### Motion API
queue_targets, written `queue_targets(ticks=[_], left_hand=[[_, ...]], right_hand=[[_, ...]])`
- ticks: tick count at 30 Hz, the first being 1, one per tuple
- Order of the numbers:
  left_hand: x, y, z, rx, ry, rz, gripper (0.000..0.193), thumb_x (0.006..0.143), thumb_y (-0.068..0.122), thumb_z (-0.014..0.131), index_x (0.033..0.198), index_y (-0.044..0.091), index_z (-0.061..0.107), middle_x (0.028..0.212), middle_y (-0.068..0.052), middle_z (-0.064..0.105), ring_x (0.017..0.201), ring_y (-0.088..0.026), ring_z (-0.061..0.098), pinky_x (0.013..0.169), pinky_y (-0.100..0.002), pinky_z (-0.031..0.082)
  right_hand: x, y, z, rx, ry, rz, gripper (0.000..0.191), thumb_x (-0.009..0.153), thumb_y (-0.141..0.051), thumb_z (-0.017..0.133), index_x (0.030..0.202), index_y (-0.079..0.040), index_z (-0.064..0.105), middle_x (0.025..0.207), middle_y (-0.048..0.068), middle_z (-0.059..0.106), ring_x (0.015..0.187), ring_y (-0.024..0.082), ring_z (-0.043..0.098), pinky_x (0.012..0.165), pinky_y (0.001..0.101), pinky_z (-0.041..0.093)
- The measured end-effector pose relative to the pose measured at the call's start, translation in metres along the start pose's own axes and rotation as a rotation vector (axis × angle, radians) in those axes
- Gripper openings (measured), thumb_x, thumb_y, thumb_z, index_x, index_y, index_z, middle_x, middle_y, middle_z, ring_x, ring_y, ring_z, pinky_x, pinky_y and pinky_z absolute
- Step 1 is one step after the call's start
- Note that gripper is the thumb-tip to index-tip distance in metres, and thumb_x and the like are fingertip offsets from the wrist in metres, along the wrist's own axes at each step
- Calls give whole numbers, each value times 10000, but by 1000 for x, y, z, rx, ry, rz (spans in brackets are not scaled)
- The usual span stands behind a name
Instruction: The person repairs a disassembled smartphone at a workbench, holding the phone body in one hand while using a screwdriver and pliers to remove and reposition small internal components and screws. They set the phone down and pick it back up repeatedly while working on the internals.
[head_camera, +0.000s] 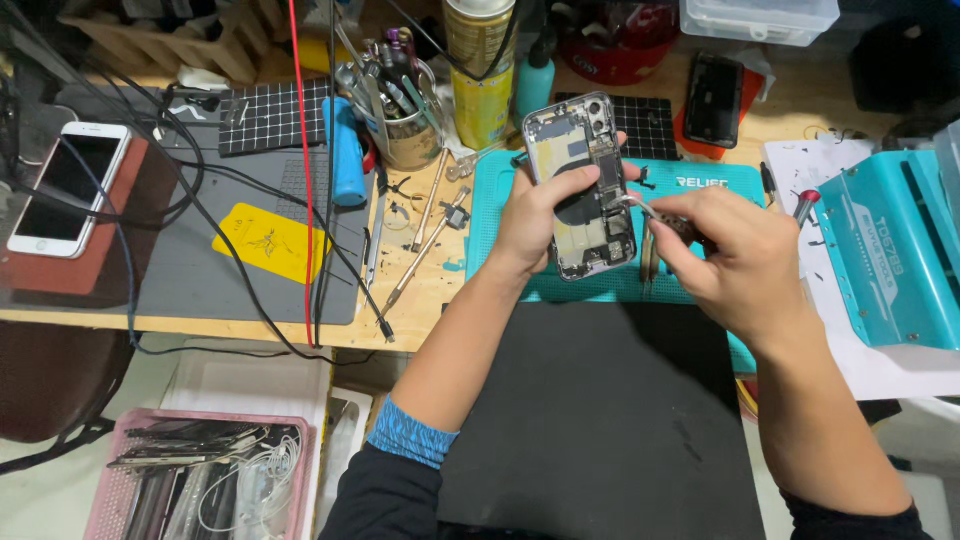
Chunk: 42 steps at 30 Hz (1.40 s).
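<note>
One opened phone (582, 190), its back off and its inner parts bared, is held upright above the teal mat (500, 215), which serves as the landmark here. The phone is grasped from the left and behind by the left hand (530, 215), with the fingers wrapped round its edges. A pair of tweezers (650, 212) is pinched in the clenched fingers of the right hand (725, 255); the tip is set against the phone's right side, about halfway down.

Left of the mat, one metal cup (408, 130) full of tools is seen, and one blue cylinder (345, 150) just beside it. Between cup and mat, loose screwdrivers and picks are scattered on the wood; the count cannot be told. Behind the mat, one yellow-green spray can (480, 70) is stood. Two gridded black pads are counted: one (272, 115) left of the cup, one (645, 125) at the mat's far edge. One dark phone (713, 98) is laid face up behind the mat to the right. Far left of the mat, one white phone (65, 185) is rested on a brown block. One yellow card (270, 242) is laid on a grey mat (200, 280). Right of the teal mat, one teal case (895, 260) is placed. Below and left of it, on the floor, one pink basket (200, 475) of parts is seen.
</note>
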<state>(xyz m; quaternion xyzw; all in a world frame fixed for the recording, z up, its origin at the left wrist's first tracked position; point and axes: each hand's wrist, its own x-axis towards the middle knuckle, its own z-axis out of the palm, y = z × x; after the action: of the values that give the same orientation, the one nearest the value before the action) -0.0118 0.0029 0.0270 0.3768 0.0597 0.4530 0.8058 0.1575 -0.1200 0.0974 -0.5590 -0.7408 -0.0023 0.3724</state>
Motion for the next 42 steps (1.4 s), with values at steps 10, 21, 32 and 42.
queue_targets(ticks=[10, 21, 32, 42], left_hand=[[-2, 1, 2, 80, 75, -6, 377, 994, 23, 536, 1344, -105, 588, 1085, -227, 732, 915, -298, 755, 787, -412, 644], [-3, -5, 1, 168, 112, 44, 358, 1008, 37, 525, 1328, -97, 611, 1067, -195, 737, 906, -271, 757, 792, -378, 641], [-2, -9, 0, 241, 153, 53, 296, 1007, 30, 534, 1256, -98, 630, 1037, -181, 745, 874, -252, 758, 756, -358, 642], [-1, -14, -2, 209, 153, 64, 301, 1008, 29, 522, 1269, -82, 623, 1031, -172, 737, 868, -248, 753, 756, -352, 632]], right_hand=[[-3, 1, 12, -131, 10, -75, 161, 890, -62, 798, 1043, -62, 746, 1047, 54, 694, 846, 212, 698, 727, 318, 555], [-11, 5, 23, -100, 43, -48, 136, 904, -37, 790, 1028, -47, 735, 1022, 55, 686, 798, 164, 705, 694, 288, 556], [-11, 4, 25, -139, 64, -73, 133, 896, -25, 791, 1017, -40, 739, 1005, 56, 688, 781, 163, 696, 691, 287, 556], [-12, 5, 29, -183, 94, -92, 152, 901, -34, 801, 1033, -49, 727, 1022, 55, 683, 813, 186, 691, 715, 307, 557]])
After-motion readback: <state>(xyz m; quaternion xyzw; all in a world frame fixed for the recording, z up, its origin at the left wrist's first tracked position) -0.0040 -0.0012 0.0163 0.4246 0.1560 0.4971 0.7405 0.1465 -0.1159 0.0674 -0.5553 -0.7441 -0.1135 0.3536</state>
